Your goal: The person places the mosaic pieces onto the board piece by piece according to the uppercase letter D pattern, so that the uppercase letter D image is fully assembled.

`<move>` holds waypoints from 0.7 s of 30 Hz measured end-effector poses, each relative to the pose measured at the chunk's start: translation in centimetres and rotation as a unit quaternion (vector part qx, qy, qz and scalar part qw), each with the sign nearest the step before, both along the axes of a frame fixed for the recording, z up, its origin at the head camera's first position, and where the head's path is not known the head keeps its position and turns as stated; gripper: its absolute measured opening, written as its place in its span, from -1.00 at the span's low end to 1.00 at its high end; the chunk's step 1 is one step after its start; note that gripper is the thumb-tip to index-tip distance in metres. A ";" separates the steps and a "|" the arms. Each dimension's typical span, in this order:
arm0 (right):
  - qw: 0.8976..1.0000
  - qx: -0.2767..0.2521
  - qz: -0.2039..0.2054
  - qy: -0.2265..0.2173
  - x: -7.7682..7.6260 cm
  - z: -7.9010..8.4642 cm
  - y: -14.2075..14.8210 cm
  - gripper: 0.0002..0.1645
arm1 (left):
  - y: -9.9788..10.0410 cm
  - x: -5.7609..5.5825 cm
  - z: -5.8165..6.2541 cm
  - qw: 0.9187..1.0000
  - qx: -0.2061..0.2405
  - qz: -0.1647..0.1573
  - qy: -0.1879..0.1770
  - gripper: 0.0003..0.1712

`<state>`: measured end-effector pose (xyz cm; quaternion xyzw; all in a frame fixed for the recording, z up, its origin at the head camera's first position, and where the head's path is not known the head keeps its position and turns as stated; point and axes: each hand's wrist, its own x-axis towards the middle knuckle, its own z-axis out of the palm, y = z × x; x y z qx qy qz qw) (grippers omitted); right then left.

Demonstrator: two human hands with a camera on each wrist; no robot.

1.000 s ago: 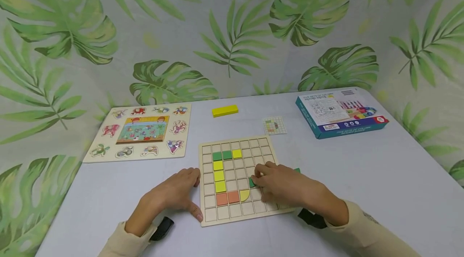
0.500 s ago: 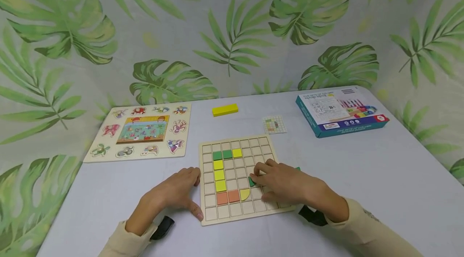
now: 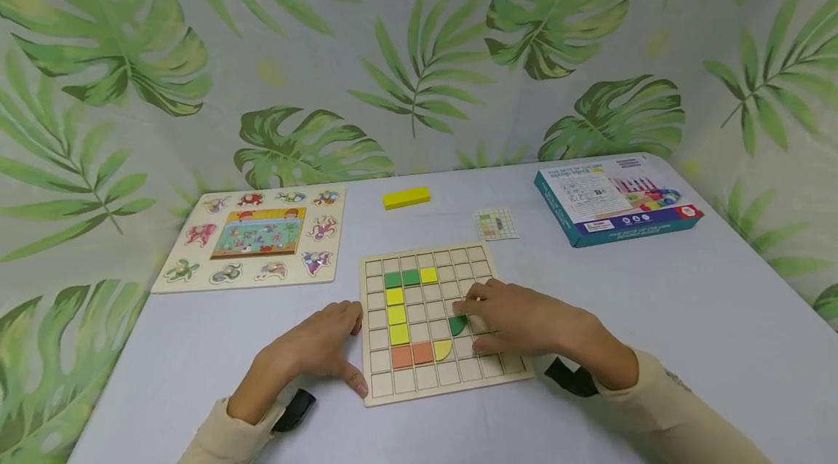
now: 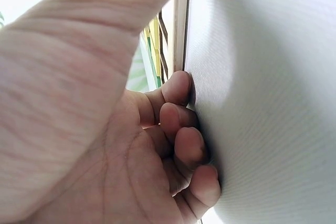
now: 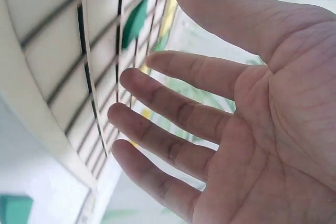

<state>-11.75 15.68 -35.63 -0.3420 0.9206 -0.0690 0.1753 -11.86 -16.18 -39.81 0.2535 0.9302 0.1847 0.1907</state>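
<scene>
A wooden grid board [image 3: 424,380] lies flat on the table, bearing green, yellow and orange square tiles. Beside the orange tiles sits a yellow quarter-round tile [image 3: 442,350]. Up and to its right, a green quarter-round tile [image 3: 457,325] occupies its own cell. My right hand [image 3: 524,317] hovers over the board's right part, fingers spread and nothing held; the right wrist view shows them nearly straight, apart from the green tile. My left hand [image 3: 322,345] rests at the board's left edge, thumb by the near corner, its fingertips [image 4: 190,142] loosely bent on the tablecloth.
Behind the board lie a small pattern card [image 3: 496,224] and a yellow block [image 3: 406,198]. An animal puzzle board [image 3: 249,276] is at the left, a teal toy box [image 3: 618,198] at the back right. A green piece [image 5: 16,209] lies off the board's edge.
My right hand has let go of the green quarter-round tile and drawn slightly up and to the right, uncovering it. The left hand has stayed in place.
</scene>
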 end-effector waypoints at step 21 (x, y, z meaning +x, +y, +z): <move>0.994 -0.020 -0.097 -0.055 -2.8 0.5 4.9 -0.39 | 0.1 0.0 0.1 1.000 0.001 0.012 -0.011 -0.09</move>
